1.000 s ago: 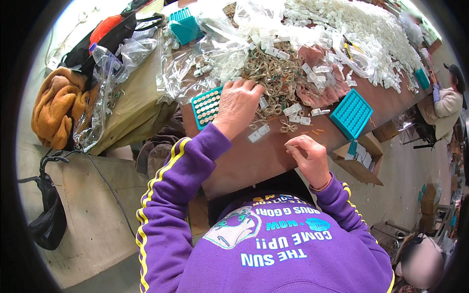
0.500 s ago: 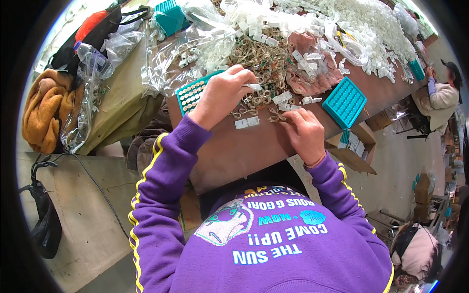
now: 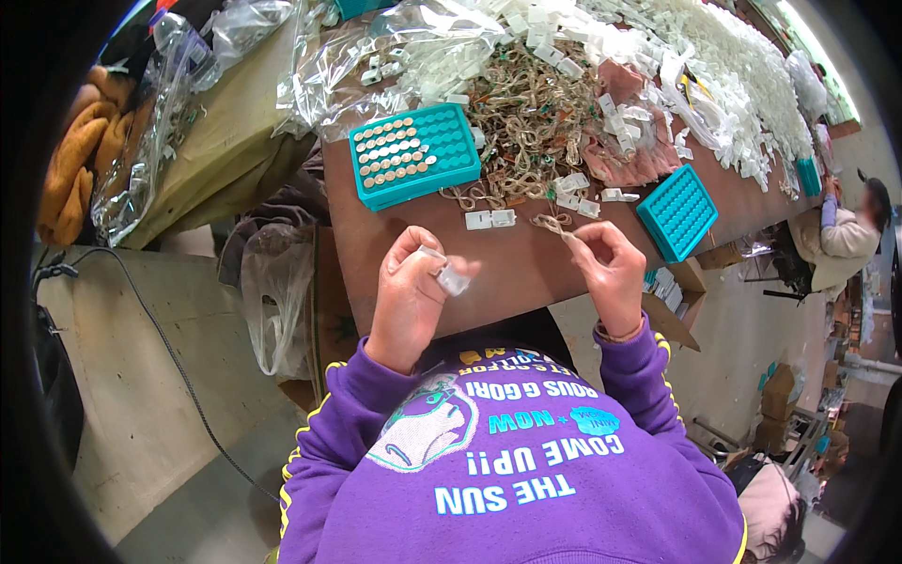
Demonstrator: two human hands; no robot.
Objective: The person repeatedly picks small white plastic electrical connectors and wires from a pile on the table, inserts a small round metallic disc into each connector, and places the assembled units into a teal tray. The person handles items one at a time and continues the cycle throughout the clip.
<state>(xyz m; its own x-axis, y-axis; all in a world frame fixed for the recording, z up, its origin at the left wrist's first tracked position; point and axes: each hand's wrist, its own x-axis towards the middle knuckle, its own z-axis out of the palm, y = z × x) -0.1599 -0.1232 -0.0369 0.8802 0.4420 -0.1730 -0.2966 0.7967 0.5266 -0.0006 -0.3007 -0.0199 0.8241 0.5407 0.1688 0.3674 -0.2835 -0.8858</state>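
Note:
My left hand is closed on a small whitish, translucent plastic case, held above the near table edge; some of it is hidden by the fingers and blurred. My right hand pinches the end of a looped tan cord with thumb and forefinger. Between and beyond the hands lies a pair of white plastic cases. Farther left stands a teal tray with rows of small round metallic discs in its left part. A tangled heap of tan cords spreads beside it.
A second teal tray rests at the table's right edge. White plastic pieces pile up along the back, near a reddish cloth. Clear plastic bags lie at the left. An open carton stands below right. Another person sits far right.
My left hand has drawn back from beside the cord heap toward my body, bringing a white plastic case. This uncovers the teal tray's discs. My right hand still pinches the cord.

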